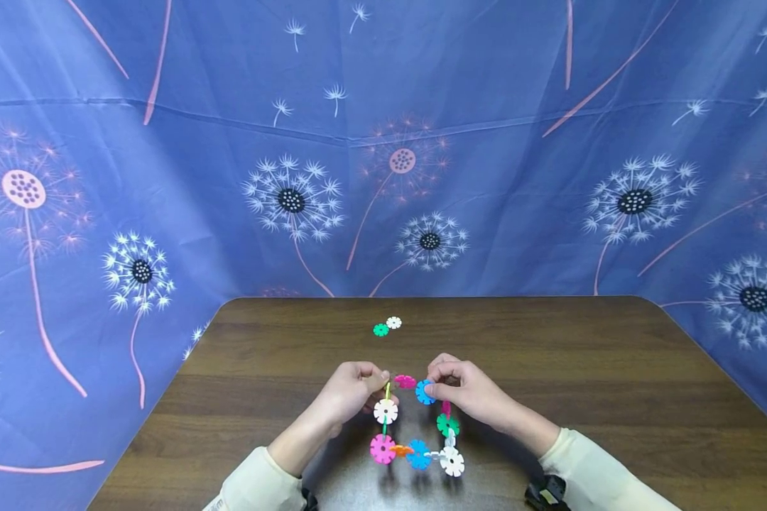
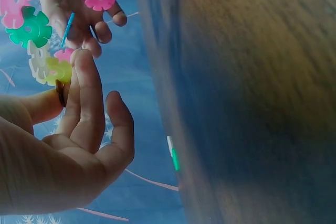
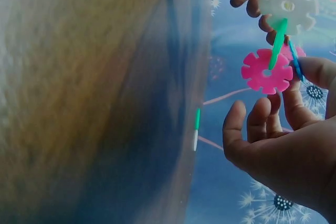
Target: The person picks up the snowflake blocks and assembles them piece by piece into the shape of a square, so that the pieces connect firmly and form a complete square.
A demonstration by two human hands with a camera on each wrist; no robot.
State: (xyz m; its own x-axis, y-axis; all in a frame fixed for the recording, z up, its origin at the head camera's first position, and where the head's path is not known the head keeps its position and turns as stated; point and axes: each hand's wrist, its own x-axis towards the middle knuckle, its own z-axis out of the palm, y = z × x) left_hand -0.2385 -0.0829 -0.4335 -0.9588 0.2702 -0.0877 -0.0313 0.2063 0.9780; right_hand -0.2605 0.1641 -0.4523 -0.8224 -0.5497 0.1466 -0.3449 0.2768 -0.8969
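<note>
A chain of notched plastic snowflake discs forms a rough loop between my hands. At its left side my left hand pinches the yellow disc between thumb and fingers. My right hand pinches a blue disc at the upper right of the loop. A pink disc is between the hands; whether it joins the blue one I cannot tell. Down the left hang a white disc and a larger-looking pink disc. Along the bottom are an orange disc, another blue disc and a white corner disc. A green disc hangs below my right hand.
Farther back on the brown wooden table lie a green disc and a white disc, touching or nearly so. Behind the table hangs a blue cloth with dandelion prints.
</note>
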